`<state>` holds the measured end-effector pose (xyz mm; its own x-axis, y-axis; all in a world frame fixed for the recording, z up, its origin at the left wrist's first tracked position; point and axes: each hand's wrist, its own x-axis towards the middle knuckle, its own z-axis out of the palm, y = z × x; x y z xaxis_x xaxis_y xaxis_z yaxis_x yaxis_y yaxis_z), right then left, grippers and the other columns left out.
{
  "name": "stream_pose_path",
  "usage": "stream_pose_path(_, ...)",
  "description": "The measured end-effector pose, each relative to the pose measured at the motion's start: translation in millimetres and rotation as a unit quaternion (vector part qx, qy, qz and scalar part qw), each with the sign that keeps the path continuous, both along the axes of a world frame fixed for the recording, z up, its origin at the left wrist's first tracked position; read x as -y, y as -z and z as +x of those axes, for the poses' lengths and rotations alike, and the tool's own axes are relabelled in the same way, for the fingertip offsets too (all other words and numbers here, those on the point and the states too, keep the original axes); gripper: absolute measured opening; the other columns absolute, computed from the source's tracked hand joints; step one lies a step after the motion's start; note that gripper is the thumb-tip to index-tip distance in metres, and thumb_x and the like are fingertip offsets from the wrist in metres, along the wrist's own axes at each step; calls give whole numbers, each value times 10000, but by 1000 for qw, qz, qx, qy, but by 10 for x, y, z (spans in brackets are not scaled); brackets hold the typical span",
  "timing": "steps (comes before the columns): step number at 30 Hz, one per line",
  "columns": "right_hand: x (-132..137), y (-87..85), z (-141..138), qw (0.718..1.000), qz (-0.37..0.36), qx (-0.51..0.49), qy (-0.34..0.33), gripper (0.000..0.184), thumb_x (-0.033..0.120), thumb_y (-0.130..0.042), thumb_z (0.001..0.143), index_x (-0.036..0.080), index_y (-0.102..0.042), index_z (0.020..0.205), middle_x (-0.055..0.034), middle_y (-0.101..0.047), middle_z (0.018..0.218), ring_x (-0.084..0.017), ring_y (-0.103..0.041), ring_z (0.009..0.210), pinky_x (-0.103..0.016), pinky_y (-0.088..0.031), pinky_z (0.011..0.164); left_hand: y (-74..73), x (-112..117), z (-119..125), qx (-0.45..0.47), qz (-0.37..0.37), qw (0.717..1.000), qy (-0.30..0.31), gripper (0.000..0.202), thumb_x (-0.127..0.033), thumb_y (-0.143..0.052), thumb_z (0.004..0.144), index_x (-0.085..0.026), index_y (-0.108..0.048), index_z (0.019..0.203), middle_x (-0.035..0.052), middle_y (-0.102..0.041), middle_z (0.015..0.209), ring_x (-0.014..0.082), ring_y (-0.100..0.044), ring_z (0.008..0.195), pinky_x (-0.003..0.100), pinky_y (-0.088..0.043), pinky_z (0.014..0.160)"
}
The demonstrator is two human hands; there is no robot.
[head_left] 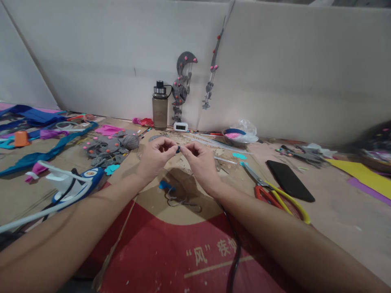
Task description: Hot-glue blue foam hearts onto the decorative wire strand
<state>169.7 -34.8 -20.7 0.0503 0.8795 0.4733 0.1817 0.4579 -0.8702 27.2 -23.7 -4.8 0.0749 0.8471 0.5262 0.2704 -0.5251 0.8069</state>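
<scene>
My left hand [158, 156] and my right hand [200, 162] meet over the cardboard, thumbs and forefingers pinched. Between the fingertips is a small dark blue piece [178, 149], mostly covered, so its kind is unclear. Below them on the cardboard [152, 232] lie a bright blue scrap [166, 186] and a loose loop of grey yarn [183, 201]. Scissors [269, 187] with red and yellow handles lie beside my right forearm. Left of my left hand are a ball of grey yarn [130, 141] and grey felt pieces dotted with pink [104, 147].
A blue-and-white glue gun [81, 185] and blue fabric strips [45, 156] lie left. A bottle [160, 108] and small digital clock [181, 127] stand behind. Felt garlands [180, 91] hang on the wall. A black phone [288, 180] lies right; a black cable [235, 252] crosses the cardboard.
</scene>
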Motion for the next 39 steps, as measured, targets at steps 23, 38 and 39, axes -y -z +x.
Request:
stream_pose_path(23,10,19,126,970,95,208,88,100,288,-546,825,218,-615,810,-3,-551,698,-143,-461,648,-278,-329,606,-133,50,-49,-222,93,971,-15,162,-231,-616,762,-206,-755,841,40,-733,777,149,-610,665,257,-448,618)
stream_pose_path(38,2,69,78,993,55,101,16,152,334,-532,861,209,-540,775,4,-564,710,-131,-488,647,-280,-376,626,-35,-8,-45,-115,29,993,-24,147,-270,-603,770,-168,-709,770,15,-684,702,138,-592,653,247,-446,610)
stream_pose_path(39,2,70,75,994,50,94,13,161,336,-535,859,207,-543,762,8,-559,697,-127,-481,636,-277,-372,616,-36,-3,-39,-107,25,994,-22,141,-266,-605,769,-166,-704,759,11,-678,696,133,-588,647,245,-445,610)
